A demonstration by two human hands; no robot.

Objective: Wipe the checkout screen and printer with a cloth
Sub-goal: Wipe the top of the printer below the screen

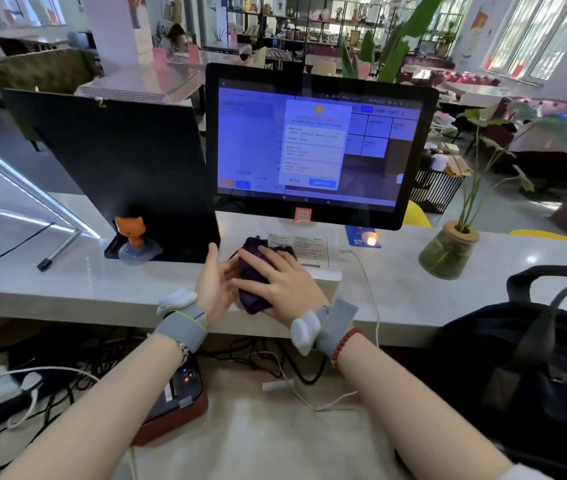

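The checkout screen stands lit on the white counter, showing a blue interface with a pop-up window. Below its lower edge sits the white printer with a paper receipt lying on top. A dark purple cloth is bunched on the printer's left part. My right hand lies flat on the cloth with fingers spread. My left hand is at the cloth's left side, palm turned toward it and fingers touching its edge. Both wrists wear grey bands.
A second black screen stands to the left with an orange fox figure at its base. A potted plant and a black bag are on the right. White cables run from the printer down under the counter.
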